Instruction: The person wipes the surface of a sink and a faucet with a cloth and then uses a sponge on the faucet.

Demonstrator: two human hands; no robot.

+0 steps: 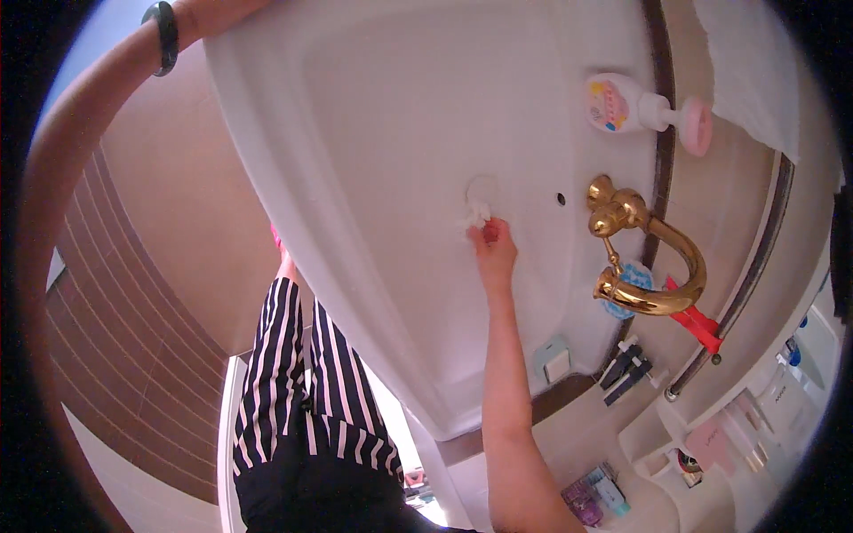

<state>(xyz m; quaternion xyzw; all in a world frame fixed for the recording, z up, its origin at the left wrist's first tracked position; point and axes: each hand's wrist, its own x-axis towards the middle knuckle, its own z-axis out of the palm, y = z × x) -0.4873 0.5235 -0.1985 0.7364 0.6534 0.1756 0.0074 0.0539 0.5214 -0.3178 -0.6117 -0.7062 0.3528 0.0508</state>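
Note:
My right hand (493, 247) reaches into the white sink (391, 160), its fingers pinched on a small crumpled white wad (478, 213), like tissue or thin cloth. The wad lies at the edge of the round white drain cover (482, 188) in the basin floor. My left arm stretches up the left side, with a dark bangle at the wrist. Only the wrist end of my left hand (218, 13) shows, by the sink's far left rim; the fingers are cut off by the picture's upper edge.
A gold faucet (653, 240) stands on the sink's right ledge, beside a pink-and-white pump bottle (622, 105). Behind the faucet are a blue-and-white scrubber (635, 277) and a red cloth strip (697, 324). A soap dish (553, 359) sits at the near corner. A white towel (751, 71) hangs on a rail.

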